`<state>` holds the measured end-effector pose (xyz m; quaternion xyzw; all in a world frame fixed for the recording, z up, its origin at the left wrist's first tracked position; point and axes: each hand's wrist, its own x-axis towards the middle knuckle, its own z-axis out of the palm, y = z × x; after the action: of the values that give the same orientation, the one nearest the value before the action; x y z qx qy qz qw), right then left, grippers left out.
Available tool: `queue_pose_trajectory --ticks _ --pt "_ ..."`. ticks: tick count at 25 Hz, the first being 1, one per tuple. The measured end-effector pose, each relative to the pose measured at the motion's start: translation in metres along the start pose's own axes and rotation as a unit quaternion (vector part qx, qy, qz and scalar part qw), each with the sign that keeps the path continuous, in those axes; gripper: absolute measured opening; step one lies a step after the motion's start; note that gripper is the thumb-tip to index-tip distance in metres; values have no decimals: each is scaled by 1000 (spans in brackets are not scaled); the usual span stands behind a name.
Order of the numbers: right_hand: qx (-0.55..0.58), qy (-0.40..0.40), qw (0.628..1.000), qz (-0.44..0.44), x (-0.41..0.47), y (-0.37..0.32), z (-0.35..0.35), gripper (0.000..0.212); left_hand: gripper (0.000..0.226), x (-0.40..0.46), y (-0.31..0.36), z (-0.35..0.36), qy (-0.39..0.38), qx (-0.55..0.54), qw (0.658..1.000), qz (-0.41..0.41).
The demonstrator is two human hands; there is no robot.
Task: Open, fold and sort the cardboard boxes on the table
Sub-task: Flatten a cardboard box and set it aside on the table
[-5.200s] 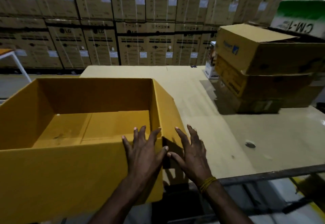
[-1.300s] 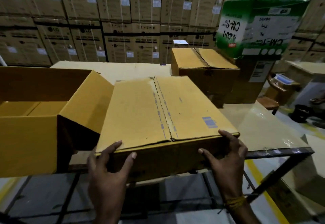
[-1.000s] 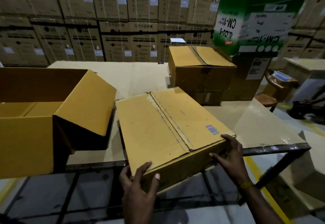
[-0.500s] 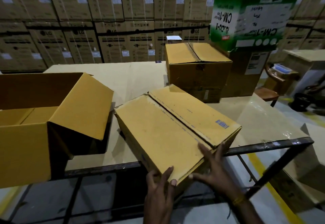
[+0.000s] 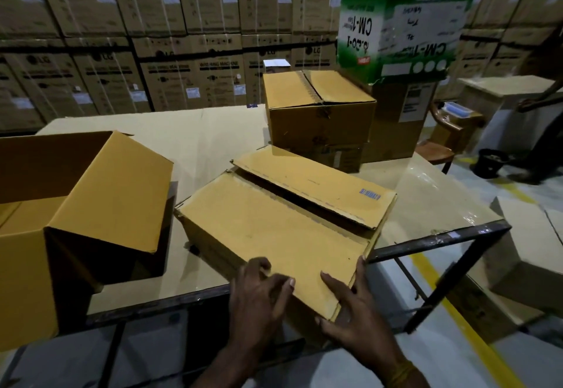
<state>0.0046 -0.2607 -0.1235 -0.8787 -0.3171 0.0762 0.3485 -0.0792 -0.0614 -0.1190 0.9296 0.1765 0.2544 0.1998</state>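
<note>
At the near edge of the pale tabletop (image 5: 213, 132), toward six o'clock, lies the flat yellow-brown cardboard box (image 5: 274, 229) we are working on, turned at an angle so that one corner juts past the dark metal frame of the table. Its two top flaps have parted along the middle seam; the flap on the far side, bearing a small blue printed label (image 5: 370, 193), stands slightly raised and a dark gap shows beneath it. Our left hand (image 5: 259, 299) rests on the near corner of the closer flap, fingers loosely curled with the thumb lying across the cardboard. Our right hand (image 5: 353, 311) holds the box's near right edge, fingers spread: the thumb lies on top while the forefinger reaches up along the side edge.

At nine o'clock sits a large open yellow cardboard box (image 5: 91, 205), its right flap folded outward and sloping down toward the flat box. At twelve o'clock a closed brown cardboard box (image 5: 320, 113) stands on another, lower carton. Just beyond it, at one o'clock, a green-and-white printed carton (image 5: 396, 22) sits upside down on a tall brown carton. Stacked brown cartons (image 5: 152, 22) wall the whole background. At three o'clock another person's arm (image 5: 539, 98) reaches over a second table.
</note>
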Motion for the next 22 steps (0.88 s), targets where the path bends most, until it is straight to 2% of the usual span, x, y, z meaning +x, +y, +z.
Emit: queue_pose_trajectory --ticks 2,4,6,11,13,16,20,22 --pt "31 -25 999 -16 3 18 -22 69 45 16 -15 2 -48 13 999 5" --pt "49 -52 997 -24 6 33 -47 64 67 31 -32 3 -93 29 995 -8" --pt "60 -57 996 -27 12 51 -69 60 82 42 -45 -1 -105 35 993 -33" --pt "-14 42 999 -18 43 88 -96 64 95 43 -48 0 -135 80 988 4" --pt "-74 49 996 -8 62 81 -91 63 95 47 -45 4 -138 77 987 2" --pt "-169 -35 985 14 91 58 -75 54 99 61 -40 4 -179 84 980 -22" --pt "-257 -152 954 26 143 30 -65 85 71 95 -34 -5 -292 104 950 -31" --pt "-266 -211 940 28 174 20 -70 98 81 125 -36 -6 -359 117 926 -28"
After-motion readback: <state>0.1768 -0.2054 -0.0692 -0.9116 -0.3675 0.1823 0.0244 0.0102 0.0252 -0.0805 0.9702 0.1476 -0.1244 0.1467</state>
